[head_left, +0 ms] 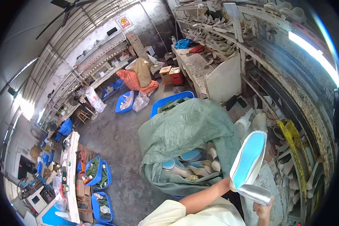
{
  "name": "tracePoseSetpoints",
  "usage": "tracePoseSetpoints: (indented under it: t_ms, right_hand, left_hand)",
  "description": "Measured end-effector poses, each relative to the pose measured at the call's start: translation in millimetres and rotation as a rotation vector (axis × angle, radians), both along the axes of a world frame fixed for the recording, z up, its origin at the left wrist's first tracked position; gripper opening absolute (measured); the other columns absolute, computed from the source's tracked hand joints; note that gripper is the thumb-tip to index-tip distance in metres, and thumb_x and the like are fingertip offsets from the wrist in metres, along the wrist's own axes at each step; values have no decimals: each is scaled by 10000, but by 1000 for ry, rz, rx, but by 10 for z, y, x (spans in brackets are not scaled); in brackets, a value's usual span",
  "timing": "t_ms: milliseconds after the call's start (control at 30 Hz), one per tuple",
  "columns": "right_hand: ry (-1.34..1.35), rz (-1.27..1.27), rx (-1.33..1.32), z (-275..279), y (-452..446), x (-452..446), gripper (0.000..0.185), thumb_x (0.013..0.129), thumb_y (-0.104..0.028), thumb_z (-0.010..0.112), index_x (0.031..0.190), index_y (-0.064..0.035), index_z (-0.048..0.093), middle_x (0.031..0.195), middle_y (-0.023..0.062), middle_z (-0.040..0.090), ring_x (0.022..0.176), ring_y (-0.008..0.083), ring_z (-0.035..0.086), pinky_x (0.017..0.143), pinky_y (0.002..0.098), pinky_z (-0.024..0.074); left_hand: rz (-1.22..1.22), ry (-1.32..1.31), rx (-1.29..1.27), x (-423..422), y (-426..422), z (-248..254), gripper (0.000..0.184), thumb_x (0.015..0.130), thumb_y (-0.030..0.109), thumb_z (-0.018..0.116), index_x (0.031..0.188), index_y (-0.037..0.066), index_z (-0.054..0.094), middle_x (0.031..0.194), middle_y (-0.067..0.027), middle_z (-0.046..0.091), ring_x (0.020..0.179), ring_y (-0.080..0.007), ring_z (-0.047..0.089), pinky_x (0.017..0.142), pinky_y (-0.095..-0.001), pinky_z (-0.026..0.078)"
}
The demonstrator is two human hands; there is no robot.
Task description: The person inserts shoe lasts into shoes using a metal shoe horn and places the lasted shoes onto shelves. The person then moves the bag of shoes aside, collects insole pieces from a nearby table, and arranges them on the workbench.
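A pale shoe (248,158) with a bright blue insole is held up at the lower right, toe pointing up. My left hand (229,184) grips it near the heel; its fingers are mostly hidden behind the shoe. My right hand (263,208) is closed at the lower end of a shiny, curved metal piece (255,194), shaped like a shoehorn. The metal piece's other end meets the shoe's heel. To the left, a large green woven sack (184,128) lies open, with several pale shoes (192,168) with blue insoles inside.
Behind the sack is a blue tub (172,101). Shelves (214,30) with shoe parts line the right, where a yellow bag (292,139) hangs. A long bench (72,173) and blue baskets (101,206) stand left. Farther back are sacks (141,73) and a red box (176,76).
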State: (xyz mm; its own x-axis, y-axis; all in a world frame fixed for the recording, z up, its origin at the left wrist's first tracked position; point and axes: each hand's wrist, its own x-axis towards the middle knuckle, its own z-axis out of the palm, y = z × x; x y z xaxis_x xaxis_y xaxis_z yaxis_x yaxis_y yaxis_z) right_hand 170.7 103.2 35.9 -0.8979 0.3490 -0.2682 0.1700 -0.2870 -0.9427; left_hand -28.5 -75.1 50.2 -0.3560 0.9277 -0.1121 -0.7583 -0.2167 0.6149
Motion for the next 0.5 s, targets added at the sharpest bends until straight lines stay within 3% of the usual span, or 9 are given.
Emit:
tracePoseSetpoints:
  t_ms: [133, 167, 233, 300, 367, 400, 500]
  right_hand:
    - [31, -57, -27, -214, -53, 121, 600, 617, 54, 682, 1127, -77, 394, 874, 117, 574, 586, 185, 561, 464, 315, 450]
    - [124, -180, 351, -433, -57, 193, 606, 630, 25, 708, 1140, -44, 388, 887, 129, 578, 659, 228, 579, 552, 348, 470]
    - [286, -215, 844, -736, 6, 419, 666, 692, -29, 685, 1250, -1, 323, 1051, 179, 514, 870, 297, 537, 746, 415, 425]
    - [496, -255, 1275, -1048, 76, 653, 739, 754, -84, 662, 1360, 42, 258, 1215, 230, 451, 1080, 367, 495, 940, 483, 380]
    - [357, -483, 1233, -1245, 116, 663, 687, 795, -132, 658, 1342, 77, 300, 1224, 254, 459, 1089, 392, 497, 931, 488, 392]
    - [288, -589, 1196, -1326, 129, 664, 666, 816, -156, 656, 1333, 95, 321, 1229, 267, 463, 1093, 404, 499, 927, 491, 399]
    - [-359, -709, 820, -1197, 552, 699, 453, 883, -207, 615, 1152, 139, 500, 1092, 273, 594, 999, 406, 575, 874, 458, 443]
  left_hand:
    - [13, -71, -13, -37, 85, 34, 389, 974, 310, 468, 1026, -35, 639, 892, -94, 669, 816, -172, 627, 723, -328, 491]
    - [91, -46, -88, -71, 139, -13, 398, 974, 314, 462, 1032, -39, 637, 898, -102, 671, 820, -184, 633, 726, -336, 491]
    - [363, 99, -395, -159, 295, -183, 416, 975, 321, 451, 1043, -48, 631, 910, -118, 675, 830, -207, 644, 731, -352, 492]
    - [638, 408, -834, -368, 463, -744, 479, 979, 367, 431, 1036, -67, 626, 921, -143, 681, 852, -259, 655, 745, -389, 483]
    - [677, 725, -1051, -374, 444, -780, 573, 987, 437, 387, 985, -85, 622, 912, -150, 679, 846, -242, 637, 750, -398, 460]
    - [643, 699, -1068, -274, 399, -919, 581, 984, 466, 381, 987, -66, 616, 909, -227, 659, 839, -297, 622, 789, -422, 451]
    - [498, 189, -716, 6, 238, -1161, 545, 979, 468, 440, 1101, -23, 641, 984, -78, 672, 865, -145, 610, 797, -314, 474]
